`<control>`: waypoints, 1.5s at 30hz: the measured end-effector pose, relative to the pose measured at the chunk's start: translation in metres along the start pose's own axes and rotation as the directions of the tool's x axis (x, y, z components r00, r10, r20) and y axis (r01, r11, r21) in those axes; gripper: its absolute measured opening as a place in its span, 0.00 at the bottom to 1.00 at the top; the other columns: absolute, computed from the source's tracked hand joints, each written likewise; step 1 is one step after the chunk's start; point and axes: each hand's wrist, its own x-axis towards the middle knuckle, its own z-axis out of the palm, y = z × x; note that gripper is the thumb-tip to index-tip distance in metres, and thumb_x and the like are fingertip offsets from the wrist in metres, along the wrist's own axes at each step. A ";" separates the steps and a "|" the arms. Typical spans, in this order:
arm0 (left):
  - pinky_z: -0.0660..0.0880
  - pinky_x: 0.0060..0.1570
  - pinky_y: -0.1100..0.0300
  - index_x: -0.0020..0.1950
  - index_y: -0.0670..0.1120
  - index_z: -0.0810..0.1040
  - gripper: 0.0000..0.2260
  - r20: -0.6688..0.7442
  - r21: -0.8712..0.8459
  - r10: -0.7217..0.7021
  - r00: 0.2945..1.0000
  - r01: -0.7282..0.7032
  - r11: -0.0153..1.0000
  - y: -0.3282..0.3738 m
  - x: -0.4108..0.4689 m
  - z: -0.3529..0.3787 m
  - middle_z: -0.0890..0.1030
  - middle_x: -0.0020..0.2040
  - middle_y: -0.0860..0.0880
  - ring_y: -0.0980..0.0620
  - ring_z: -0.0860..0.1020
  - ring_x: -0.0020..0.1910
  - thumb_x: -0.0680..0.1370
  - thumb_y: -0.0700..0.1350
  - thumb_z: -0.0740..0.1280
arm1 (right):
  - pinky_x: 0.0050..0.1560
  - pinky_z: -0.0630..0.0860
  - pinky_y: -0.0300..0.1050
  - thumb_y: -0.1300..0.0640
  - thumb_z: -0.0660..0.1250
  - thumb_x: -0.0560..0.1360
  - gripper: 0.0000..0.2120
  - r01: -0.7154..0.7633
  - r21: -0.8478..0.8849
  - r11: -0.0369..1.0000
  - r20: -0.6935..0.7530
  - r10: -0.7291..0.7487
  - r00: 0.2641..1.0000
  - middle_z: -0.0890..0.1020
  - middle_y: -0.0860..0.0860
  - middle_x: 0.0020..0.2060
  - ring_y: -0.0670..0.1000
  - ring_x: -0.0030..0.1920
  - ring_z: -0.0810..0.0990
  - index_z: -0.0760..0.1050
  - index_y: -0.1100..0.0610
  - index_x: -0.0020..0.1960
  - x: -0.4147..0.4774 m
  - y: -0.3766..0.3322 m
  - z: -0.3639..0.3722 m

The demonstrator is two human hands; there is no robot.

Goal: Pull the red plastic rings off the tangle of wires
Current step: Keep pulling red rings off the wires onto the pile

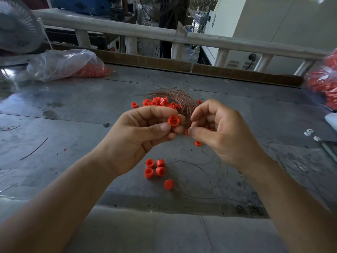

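Left hand [138, 136] pinches red ring [173, 121] (wires [184, 101] behind)

One view only: wide-angle cam riding on the person's head, facing forward and down. It's sitting close over the scuffed grey metal desk [73, 115]. Left hand [142, 136] and right hand [224, 132] are landing mid-frame, near enough that the small red plastic ring [173, 121] is showing its inner ribs. The pale railing [200, 41] is bowing across the top.
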 end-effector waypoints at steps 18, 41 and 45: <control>0.78 0.38 0.66 0.40 0.43 0.83 0.08 0.053 -0.104 -0.099 0.994 0.104 0.989 -0.005 -0.003 0.006 0.84 0.40 0.44 0.52 0.83 0.40 0.63 0.37 0.69 | 0.36 0.74 0.40 0.56 0.69 0.72 0.08 -0.246 -0.222 0.944 -0.274 0.181 0.944 0.80 0.47 0.28 0.45 0.29 0.77 0.75 0.51 0.35 0.019 0.039 -0.047; 0.78 0.38 0.66 0.40 0.42 0.84 0.09 0.001 -0.082 -0.112 0.994 0.112 0.990 -0.005 -0.002 0.005 0.84 0.40 0.44 0.51 0.83 0.39 0.66 0.34 0.66 | 0.33 0.77 0.35 0.70 0.67 0.71 0.07 -0.259 0.036 0.965 -0.150 0.262 0.954 0.80 0.51 0.31 0.45 0.29 0.80 0.77 0.58 0.41 0.020 0.043 -0.041; 0.78 0.37 0.65 0.39 0.42 0.84 0.10 -0.032 -0.061 -0.130 0.991 0.128 0.990 -0.005 -0.002 0.006 0.84 0.39 0.43 0.51 0.83 0.39 0.66 0.33 0.64 | 0.29 0.77 0.36 0.66 0.67 0.68 0.04 -0.242 0.330 0.913 -0.007 0.258 0.966 0.82 0.52 0.28 0.47 0.29 0.81 0.75 0.59 0.40 0.014 0.023 -0.031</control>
